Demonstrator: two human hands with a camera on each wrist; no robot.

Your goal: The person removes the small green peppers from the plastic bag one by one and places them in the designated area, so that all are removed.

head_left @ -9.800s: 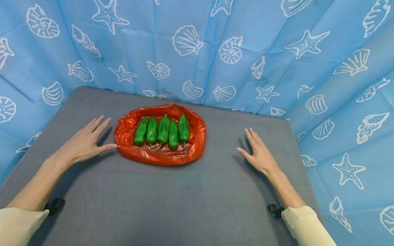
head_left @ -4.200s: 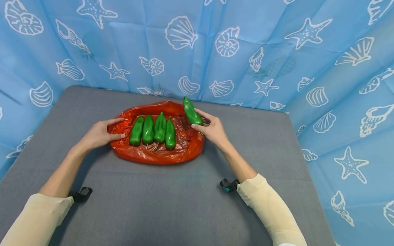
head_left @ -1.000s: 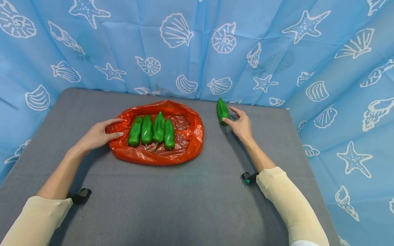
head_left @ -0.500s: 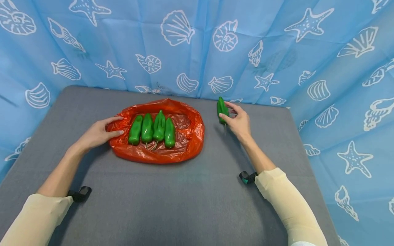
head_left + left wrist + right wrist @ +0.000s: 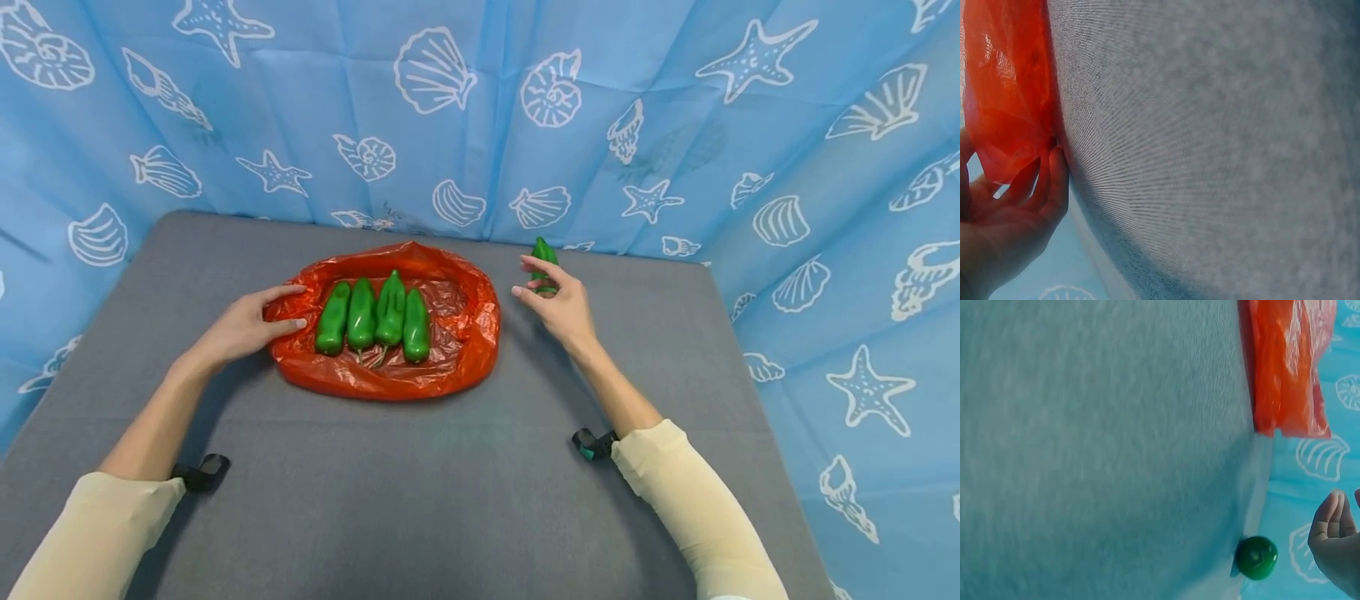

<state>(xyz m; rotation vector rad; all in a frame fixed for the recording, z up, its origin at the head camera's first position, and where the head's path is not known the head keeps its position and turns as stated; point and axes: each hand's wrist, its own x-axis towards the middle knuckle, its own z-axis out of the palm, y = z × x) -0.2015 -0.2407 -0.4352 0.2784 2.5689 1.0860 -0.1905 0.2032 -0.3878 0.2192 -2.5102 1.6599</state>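
A red plastic bag (image 5: 472, 350), its top spread wide and its rim rolled down, lies on the grey table. Several green peppers (image 5: 362, 315) stand in a row inside it. My left hand (image 5: 238, 327) grips the bag's left rim, thumb on the inner side; the left wrist view has its fingers (image 5: 1055, 181) against the red plastic (image 5: 1007, 87). To the right of the bag, a single green pepper (image 5: 545, 252) lies on the table, partly hidden behind my right hand (image 5: 558, 304). In the right wrist view that pepper (image 5: 1257, 557) is apart from the fingers (image 5: 1333, 519), which hold nothing.
The grey table (image 5: 420, 492) runs toward me in front of the bag. A blue curtain (image 5: 480, 108) with white shells and starfish hangs behind the table and along its sides. Black wrist bands (image 5: 204, 472) sit on both arms.
My right hand has carried one pepper out of the bag to the right, let it go on the table, and drawn slightly back leftward. The left hand has stayed at the bag's rim.
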